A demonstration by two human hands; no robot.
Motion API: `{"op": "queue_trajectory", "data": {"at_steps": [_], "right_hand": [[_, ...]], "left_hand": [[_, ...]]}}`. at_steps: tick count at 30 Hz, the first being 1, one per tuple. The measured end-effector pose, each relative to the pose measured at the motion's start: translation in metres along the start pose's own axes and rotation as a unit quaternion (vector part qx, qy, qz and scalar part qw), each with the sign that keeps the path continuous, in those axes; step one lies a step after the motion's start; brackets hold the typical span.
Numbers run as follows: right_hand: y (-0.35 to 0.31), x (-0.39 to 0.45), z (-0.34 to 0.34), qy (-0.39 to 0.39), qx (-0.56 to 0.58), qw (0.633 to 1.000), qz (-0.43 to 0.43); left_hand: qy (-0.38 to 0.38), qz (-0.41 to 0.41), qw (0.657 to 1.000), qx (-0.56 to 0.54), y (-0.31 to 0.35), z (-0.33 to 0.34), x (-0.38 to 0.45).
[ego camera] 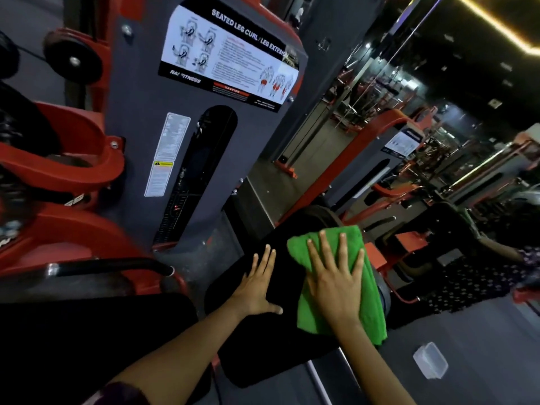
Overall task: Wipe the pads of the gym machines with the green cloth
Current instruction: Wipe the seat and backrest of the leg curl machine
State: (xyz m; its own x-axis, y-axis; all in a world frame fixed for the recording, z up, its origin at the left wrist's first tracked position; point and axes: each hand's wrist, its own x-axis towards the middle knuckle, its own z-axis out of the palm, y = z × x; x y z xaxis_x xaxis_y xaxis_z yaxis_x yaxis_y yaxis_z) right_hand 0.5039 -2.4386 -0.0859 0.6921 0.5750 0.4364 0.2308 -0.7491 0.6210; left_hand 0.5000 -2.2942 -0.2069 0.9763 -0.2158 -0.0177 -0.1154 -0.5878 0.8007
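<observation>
The green cloth [339,285] was found folded and spread flat on the right part of a black pad [280,290] of the seated leg curl / leg extension machine [187,135]. The right hand [336,282] was pressed on the cloth, fingers apart, palm down, nothing clasped. The left hand [257,287] was laid flat on the bare pad just left of the cloth, open, bracing. A wiping pass was judged to be in progress on this pad; how much of it had been covered could not be told, as no wet trace was visible. A second black pad [96,331], near left, was untouched by either hand. Further red machines [403,147] far right were judged to remain. A clear plastic container [431,361] lay on the floor [482,346], near right.
</observation>
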Motion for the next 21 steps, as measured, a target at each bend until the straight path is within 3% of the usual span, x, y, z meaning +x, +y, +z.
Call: {"op": "queue_trajectory", "data": {"at_steps": [2,8,11,14,16,19,21], "right_hand": [[-0.011,0.022,0.003,-0.002,-0.005,0.999,0.041],[-0.017,-0.007,0.011,-0.019,-0.021,0.998,-0.063],[0.003,-0.032,-0.003,-0.006,-0.040,0.999,-0.001],[-0.001,-0.004,-0.004,0.001,-0.040,0.996,0.085],[-0.020,0.017,0.005,-0.022,-0.056,0.997,0.048],[-0.039,0.000,0.019,-0.070,-0.069,0.992,-0.082],[-0.033,-0.027,0.020,-0.068,-0.053,0.991,-0.098]], "left_hand": [[0.003,0.009,1.000,-0.001,-0.003,0.002,0.002],[0.019,0.019,0.999,0.022,-0.008,0.004,-0.002],[0.015,0.034,0.999,0.004,-0.015,0.003,-0.005],[0.016,0.049,0.998,0.019,-0.025,0.005,-0.007],[0.025,0.040,0.998,0.041,-0.029,0.007,-0.006],[0.023,0.014,0.997,0.077,-0.030,0.013,-0.008],[0.014,-0.007,0.997,0.071,-0.029,0.019,-0.009]]}}
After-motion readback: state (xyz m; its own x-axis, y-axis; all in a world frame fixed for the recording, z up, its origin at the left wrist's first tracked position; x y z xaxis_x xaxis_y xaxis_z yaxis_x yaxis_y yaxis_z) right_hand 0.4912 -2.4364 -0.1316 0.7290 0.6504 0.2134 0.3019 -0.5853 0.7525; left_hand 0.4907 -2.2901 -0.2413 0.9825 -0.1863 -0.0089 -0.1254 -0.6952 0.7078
